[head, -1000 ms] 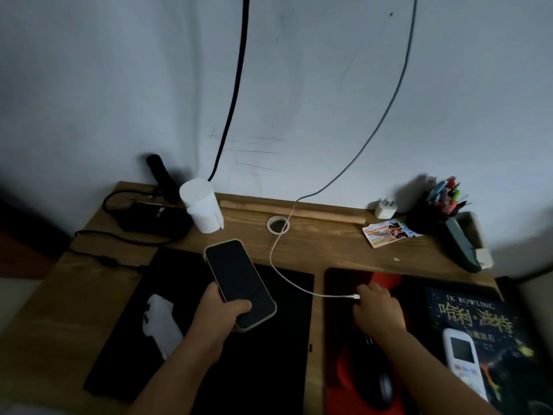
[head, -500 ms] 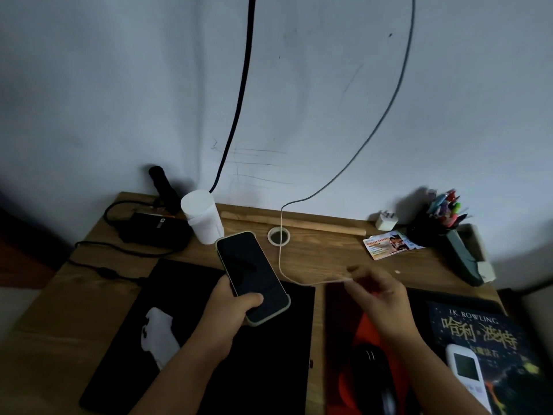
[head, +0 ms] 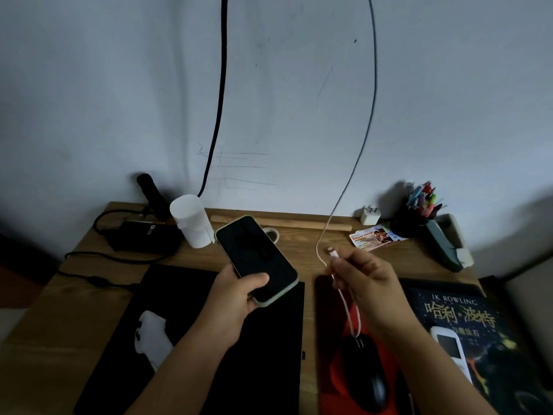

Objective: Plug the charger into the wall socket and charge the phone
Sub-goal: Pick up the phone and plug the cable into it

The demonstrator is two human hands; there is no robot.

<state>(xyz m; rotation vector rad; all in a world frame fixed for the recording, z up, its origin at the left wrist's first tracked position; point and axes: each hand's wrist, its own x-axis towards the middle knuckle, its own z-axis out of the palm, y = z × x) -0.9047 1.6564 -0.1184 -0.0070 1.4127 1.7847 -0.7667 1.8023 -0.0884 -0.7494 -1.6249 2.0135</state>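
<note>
**Dark-screened phone in the left hand, cable plug pinched in the right**

Wooden desk (head: 299, 244) runs along a pale wall; at its far left lies a black power brick (head: 143, 236) with a dark cord, and just right of it stands a white paper cup (head: 191, 221); below these a black mat (head: 185, 324) covers the left half of the surface.

Above that mat the left hand (head: 236, 298) grips the phone (head: 256, 257), fingers wrapped under its near end and the thumb laid across the lower glass; the screen is dark and faces up; the long axis runs diagonally, the near end low and to the right in the palm, the far end pointing up and left toward the cup.

Just right of the phone, and apart from it, the right hand (head: 368, 283) is closed on the white charging cable (head: 321, 238), pinching it behind the plug (head: 331, 251); the plug tip points up and left, toward the phone; slack hangs in a loop below the hand over a black mouse (head: 366, 375) on a red pad (head: 339, 372).

Farther right, a white charger block (head: 370, 215) sits by the wall, beside a printed card (head: 374, 237) and a pen pot (head: 419, 211); a dark book (head: 466, 322) with a white remote (head: 450, 348) on it lies at the near right.
</note>
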